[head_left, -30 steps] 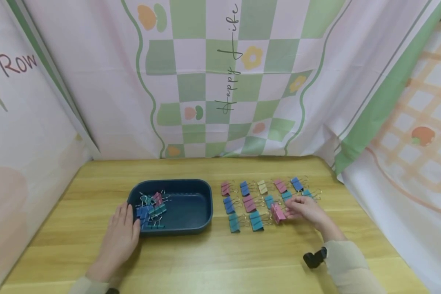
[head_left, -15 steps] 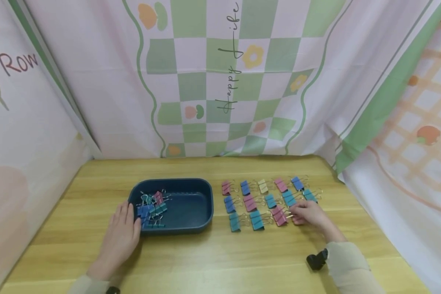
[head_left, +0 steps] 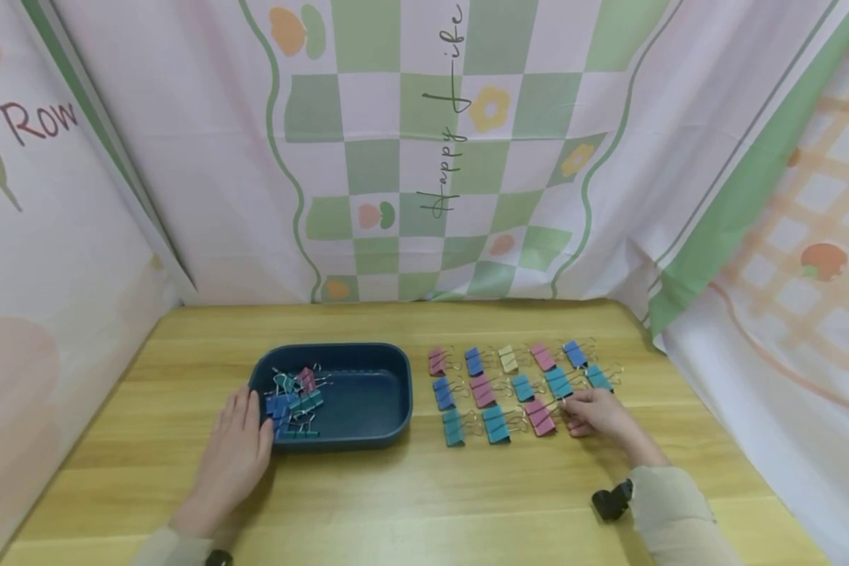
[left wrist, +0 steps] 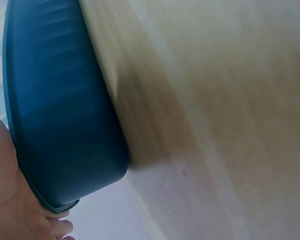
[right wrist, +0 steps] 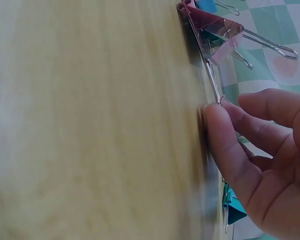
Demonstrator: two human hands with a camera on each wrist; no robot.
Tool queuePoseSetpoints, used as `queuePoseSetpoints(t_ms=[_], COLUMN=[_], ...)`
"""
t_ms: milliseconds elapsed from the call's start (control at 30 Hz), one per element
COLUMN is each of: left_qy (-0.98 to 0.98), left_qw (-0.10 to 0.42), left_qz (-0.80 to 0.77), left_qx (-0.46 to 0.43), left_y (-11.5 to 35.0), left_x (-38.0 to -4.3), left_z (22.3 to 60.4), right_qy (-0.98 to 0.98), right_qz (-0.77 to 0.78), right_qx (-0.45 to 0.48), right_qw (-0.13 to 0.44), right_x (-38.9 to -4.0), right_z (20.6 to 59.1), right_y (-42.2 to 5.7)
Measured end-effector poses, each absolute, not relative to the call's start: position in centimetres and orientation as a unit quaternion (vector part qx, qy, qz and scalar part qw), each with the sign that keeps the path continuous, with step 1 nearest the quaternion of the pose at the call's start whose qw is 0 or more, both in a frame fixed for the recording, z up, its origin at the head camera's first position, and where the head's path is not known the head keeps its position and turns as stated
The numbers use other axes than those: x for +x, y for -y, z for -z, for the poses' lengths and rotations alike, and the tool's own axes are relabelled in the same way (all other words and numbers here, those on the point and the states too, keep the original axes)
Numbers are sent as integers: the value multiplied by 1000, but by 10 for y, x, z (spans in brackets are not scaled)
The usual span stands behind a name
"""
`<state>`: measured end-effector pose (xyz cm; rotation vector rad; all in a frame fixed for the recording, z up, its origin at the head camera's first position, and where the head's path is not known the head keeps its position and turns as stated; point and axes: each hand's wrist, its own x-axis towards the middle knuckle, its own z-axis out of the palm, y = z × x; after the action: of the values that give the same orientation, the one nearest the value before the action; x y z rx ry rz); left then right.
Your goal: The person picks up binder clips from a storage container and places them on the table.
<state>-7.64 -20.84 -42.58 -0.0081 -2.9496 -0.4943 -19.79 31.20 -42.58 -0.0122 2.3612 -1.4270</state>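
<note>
My right hand [head_left: 600,415] pinches the end of a wire handle on a pink binder clip [head_left: 540,417]. That clip lies at the right end of the front row on the table. Up close in the right wrist view, thumb and finger meet at the handle tip of the pink clip [right wrist: 215,25], while its other handle sticks up free. On the other side, my left hand [head_left: 235,440] rests with extended fingers against the left end of a dark blue tray [head_left: 403,401]. The tray's outer wall [left wrist: 60,110] fills much of the left wrist view.
Several binder clips, such as a yellow one [head_left: 507,359] and a blue one [head_left: 575,354], lie in rows right of the tray. More clips [head_left: 300,405] are heaped in the tray's left part. A patterned curtain [head_left: 424,181] hangs behind the wooden table [head_left: 396,503].
The pink clip went from tilted in my right hand to lying flat beside the turquoise clip in the front row. My right hand shifted slightly right. My left hand stayed at the tray.
</note>
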Motion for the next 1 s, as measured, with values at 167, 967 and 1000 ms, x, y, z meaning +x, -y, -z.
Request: queuePoseSetpoints(t_ms=[167, 967, 1000], left_qy=[984, 982, 982], left_qw=[73, 82, 80], left_qz=[165, 168, 168], left_qx=[-2, -5, -4], left_y=[207, 206, 206], left_x=[-76, -74, -74], left_z=[424, 421, 421], right_qy=[-844, -881, -881], right_qz=[502, 451, 448], right_qx=[-3, -104, -113], right_qw=[191, 102, 101], right_x=[-197, -219, -221], right_z=[425, 355, 352], right_y=[-312, -268, -261])
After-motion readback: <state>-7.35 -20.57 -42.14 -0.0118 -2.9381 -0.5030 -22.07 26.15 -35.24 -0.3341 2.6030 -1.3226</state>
